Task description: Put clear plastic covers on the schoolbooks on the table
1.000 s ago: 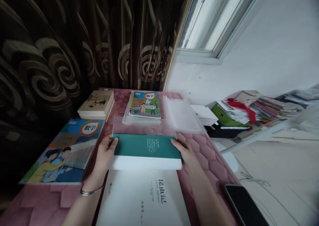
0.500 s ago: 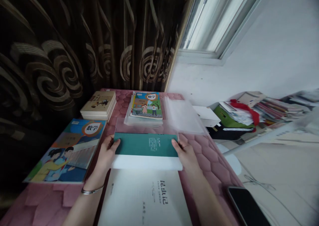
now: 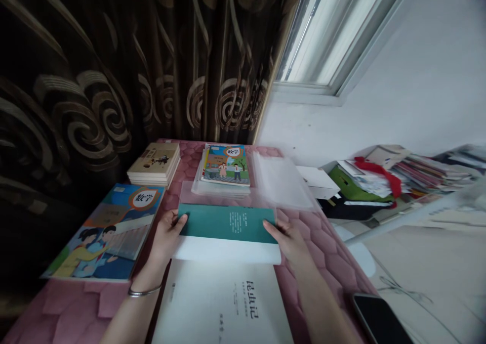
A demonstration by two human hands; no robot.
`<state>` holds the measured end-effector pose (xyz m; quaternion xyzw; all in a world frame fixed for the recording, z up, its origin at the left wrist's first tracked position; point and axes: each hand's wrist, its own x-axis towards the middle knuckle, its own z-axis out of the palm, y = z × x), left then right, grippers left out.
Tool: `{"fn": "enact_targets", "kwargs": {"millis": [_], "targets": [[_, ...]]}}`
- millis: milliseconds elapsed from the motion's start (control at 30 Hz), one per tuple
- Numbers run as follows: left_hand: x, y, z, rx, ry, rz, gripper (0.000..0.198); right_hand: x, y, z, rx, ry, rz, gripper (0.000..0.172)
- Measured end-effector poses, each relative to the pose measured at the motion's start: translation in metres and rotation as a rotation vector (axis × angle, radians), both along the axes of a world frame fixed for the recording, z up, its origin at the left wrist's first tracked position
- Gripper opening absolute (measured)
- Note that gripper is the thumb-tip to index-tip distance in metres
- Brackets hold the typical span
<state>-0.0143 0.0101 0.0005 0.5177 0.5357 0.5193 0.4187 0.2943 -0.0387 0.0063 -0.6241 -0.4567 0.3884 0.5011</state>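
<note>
A book lies open in front of me, its white title page (image 3: 212, 303) printed with dark Chinese characters. Beyond that page the book's cover (image 3: 212, 223) stands lifted, showing a green flap above a white strip. My left hand (image 3: 169, 232) pinches the left edge of this cover, thumb on top. At the opposite edge my right hand (image 3: 286, 237) grips it the same way. A clear plastic sheet (image 3: 192, 192) shows just behind the green flap; whether the fingers also hold it I cannot tell. The fingers under the cover are hidden.
Left is a maths textbook (image 3: 110, 232), with a stack of tan books (image 3: 154, 164) behind it. Another textbook (image 3: 228, 167) lies on clear covers at the back, near plastic sheets (image 3: 281, 179). A phone (image 3: 379, 316) rests at right on the pink padded tabletop (image 3: 319, 253).
Both hands keep their hold on the cover, which looks almost the same. The whole view has shifted slightly, so things appear a little further right and lower.
</note>
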Motion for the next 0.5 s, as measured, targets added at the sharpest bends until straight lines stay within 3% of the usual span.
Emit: {"fn": "enact_targets", "kwargs": {"millis": [133,367,500], "targets": [[-0.001,-0.002,0.001,-0.005,0.030,0.037,0.038,0.000,-0.002,0.002,-0.037,0.054,0.002,0.032],[-0.003,-0.001,-0.003,0.000,0.067,0.105,0.042,-0.001,-0.006,0.022,-0.051,0.112,0.044,0.036],[-0.001,-0.002,-0.002,0.015,0.038,0.101,0.047,0.000,-0.003,0.016,0.007,0.031,-0.007,0.036]]}}
